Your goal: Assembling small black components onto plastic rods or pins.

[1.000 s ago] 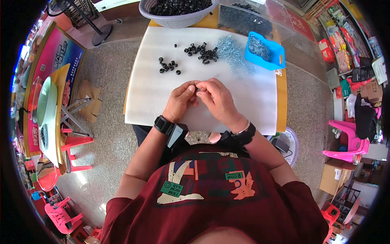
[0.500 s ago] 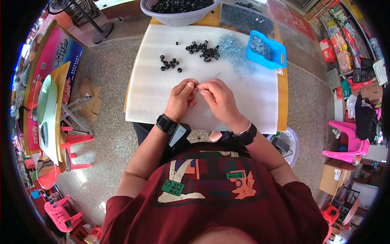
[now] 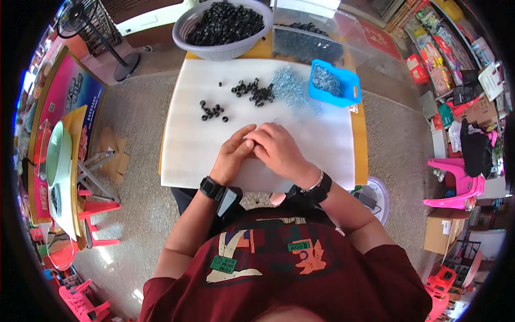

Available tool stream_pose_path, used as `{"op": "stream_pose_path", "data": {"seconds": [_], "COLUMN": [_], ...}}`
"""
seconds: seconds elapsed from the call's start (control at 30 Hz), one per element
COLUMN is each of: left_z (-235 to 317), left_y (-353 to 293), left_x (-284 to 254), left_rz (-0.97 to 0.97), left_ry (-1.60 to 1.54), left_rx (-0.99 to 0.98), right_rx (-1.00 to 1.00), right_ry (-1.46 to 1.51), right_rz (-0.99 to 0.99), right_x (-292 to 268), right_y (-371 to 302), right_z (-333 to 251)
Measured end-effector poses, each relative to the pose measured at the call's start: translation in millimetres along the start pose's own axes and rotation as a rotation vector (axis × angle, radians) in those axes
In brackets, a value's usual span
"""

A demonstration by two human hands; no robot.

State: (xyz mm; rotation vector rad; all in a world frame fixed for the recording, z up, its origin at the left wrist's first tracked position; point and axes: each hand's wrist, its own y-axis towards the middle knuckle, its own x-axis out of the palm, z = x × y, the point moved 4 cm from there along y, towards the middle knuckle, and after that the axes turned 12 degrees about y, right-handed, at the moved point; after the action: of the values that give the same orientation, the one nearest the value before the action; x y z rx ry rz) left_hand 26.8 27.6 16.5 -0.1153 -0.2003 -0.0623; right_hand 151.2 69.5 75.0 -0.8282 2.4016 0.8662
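My left hand [image 3: 230, 156] and my right hand [image 3: 280, 152] meet above the near part of a white foam sheet [image 3: 182, 155]. Both have their fingers pinched together, tips touching, and whatever lies between them is hidden. Beyond my left hand is a loose group of small round black plastic parts [image 3: 213, 112]. Farther off sits a denser cluster of the same black parts [image 3: 261, 95], with a single one [image 3: 220, 84] to its left. Small clear bluish pieces [image 3: 292, 91] are heaped beside the cluster. A blue plastic basket [image 3: 350, 94] holding more clear pieces stands at the sheet's far right.
Behind the sheet, a grey basket [image 3: 214, 52] is full of black parts, next to a transparent plastic box [image 3: 308, 48]. A yellowish tabletop edge [image 3: 360, 155] shows along the right. Pink chair [image 3: 456, 180] and stocked shelves stand right; a green basin [image 3: 58, 153] stands left.
My right hand has closed over the left fingertips, where the two were slightly apart. The whole view has shifted, so the table appears lower and more of the grey basket shows.
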Motion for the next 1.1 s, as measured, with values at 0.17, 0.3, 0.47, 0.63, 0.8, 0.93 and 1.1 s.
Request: {"op": "stream_pose_path", "data": {"seconds": [0.17,0.3,0.47,0.63,0.8,0.93,1.1], "left_z": [-2,-2,-2,-4,-8,-8,-5], "left_y": [1,0,5,-2,2,2,2], "left_x": [-4,-7,-5,-9,-9,-9,-9], "left_rz": [-0.069,0.03,0.009,0.003,-0.03,-0.016,-0.023], "left_ry": [-0.149,-0.237,-0.237,-0.254,-0.257,-0.26,-0.231], "left_rx": [0.025,-0.033,-0.04,-0.034,-0.033,-0.024,-0.04], "right_rx": [0.244,0.302,0.338,0.3,0.128,0.043,0.079], "right_ry": [0.159,0.159,0.355,0.077,-0.082,-0.233,-0.162], "right_rz": [0.085,0.476,0.73,0.195,0.07,0.051,0.04], "right_x": [-54,-138,-178,-84,-32,-17,-16], "right_y": [31,100,118,81,69,75,72], "right_z": [21,84,110,82,92,101,104]}}
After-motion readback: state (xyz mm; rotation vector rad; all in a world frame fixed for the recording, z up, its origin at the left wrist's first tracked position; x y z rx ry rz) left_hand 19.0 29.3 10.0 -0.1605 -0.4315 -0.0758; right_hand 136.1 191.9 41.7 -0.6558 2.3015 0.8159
